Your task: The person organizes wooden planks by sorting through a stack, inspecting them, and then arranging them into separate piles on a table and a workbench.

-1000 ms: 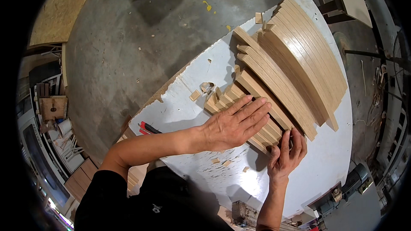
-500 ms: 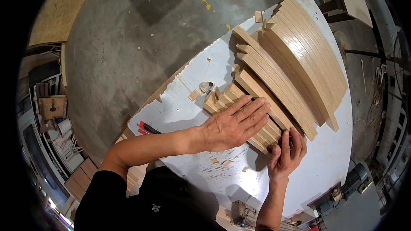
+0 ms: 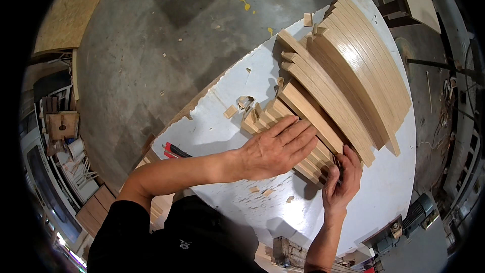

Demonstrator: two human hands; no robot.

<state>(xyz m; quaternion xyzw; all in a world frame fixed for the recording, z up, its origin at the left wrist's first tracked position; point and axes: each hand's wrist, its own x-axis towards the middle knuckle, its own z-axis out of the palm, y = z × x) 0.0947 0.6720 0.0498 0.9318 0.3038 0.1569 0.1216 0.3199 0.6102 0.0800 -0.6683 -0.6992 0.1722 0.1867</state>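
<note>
A row of pale wooden strips (image 3: 270, 116) lies side by side on the white tabletop. My left hand (image 3: 275, 149) rests flat across them, palm down with fingers stretched out. Beside its fingertips is a thicker wooden strip (image 3: 316, 119). My right hand (image 3: 343, 179) is curled at the near end of that strip, fingertips against it and thumb by the neighbouring ends; its grip is partly hidden. Farther right lie curved wooden slats (image 3: 323, 98) and a larger stack of curved slats (image 3: 366, 55).
A red and black tool (image 3: 174, 150) lies by my left forearm on the white tabletop (image 3: 212, 114), whose left edge is chipped. Small wood offcuts (image 3: 230, 111) are scattered about. A motor (image 3: 418, 212) sits beyond the lower right edge. Concrete floor (image 3: 151, 65) shows at the left.
My right hand has shifted slightly up and right along the strip ends. The thicker strip now shows more beside my left fingertips. My left hand has stayed almost in place.
</note>
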